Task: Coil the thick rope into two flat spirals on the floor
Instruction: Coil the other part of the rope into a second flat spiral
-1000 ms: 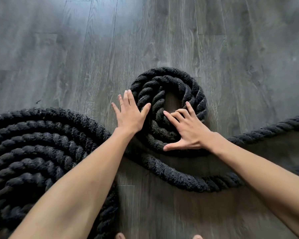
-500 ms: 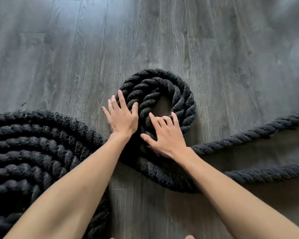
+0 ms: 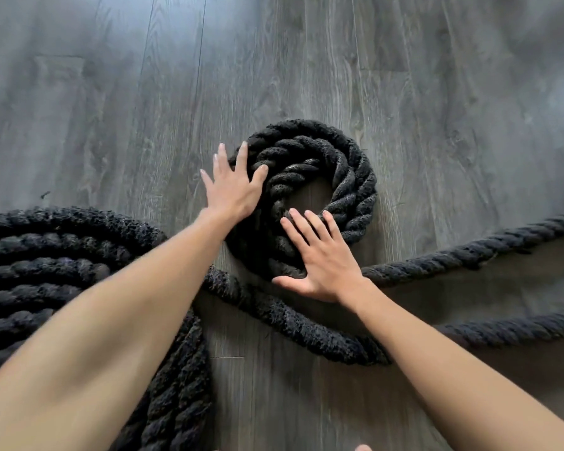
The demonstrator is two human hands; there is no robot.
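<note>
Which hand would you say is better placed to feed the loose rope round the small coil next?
Probably the right hand: it lies flat on the small coil beside the loose rope trailing right. The left hand braces the coil's far-left edge.

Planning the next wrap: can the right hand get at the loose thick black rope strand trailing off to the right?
Probably yes. The right hand lies flat on the small spiral, and the loose strand runs out beside its wrist with nothing over it.
</note>
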